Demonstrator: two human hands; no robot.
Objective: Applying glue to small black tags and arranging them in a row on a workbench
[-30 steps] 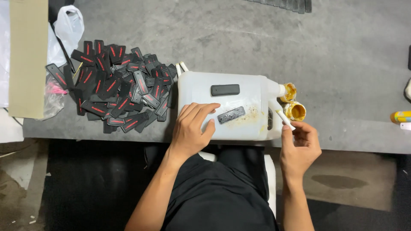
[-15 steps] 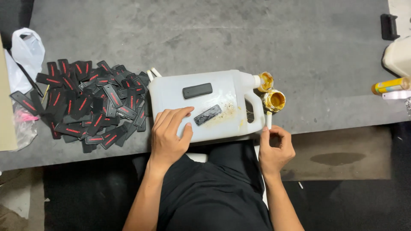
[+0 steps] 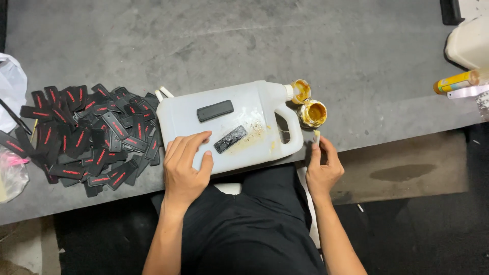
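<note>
A white plastic jug (image 3: pixel 244 109) lies on its side on the grey table, with two black flat strips on it: one clean strip (image 3: pixel 215 110) and one glue-smeared strip (image 3: pixel 230 139). My left hand (image 3: pixel 186 168) rests flat on the jug's near edge, fingers apart, just left of the smeared strip. My right hand (image 3: pixel 322 170) holds a small white stick (image 3: pixel 316 136) upright at the table edge, just below an open pot of yellow glue (image 3: pixel 312 113). The pot's lid (image 3: pixel 300 91) lies beside the jug's neck.
A heap of several black strips with red marks (image 3: pixel 86 137) covers the table left of the jug. Plastic bags (image 3: pixel 11 127) sit at the far left. A yellow tube (image 3: pixel 455 81) and a white container (image 3: pixel 468 43) stand at the right edge. My dark-clothed lap is below.
My right hand with the stick has dropped from the glue pot towards the table edge. The view has shifted, so everything sits further left. My left hand stays on the jug.
</note>
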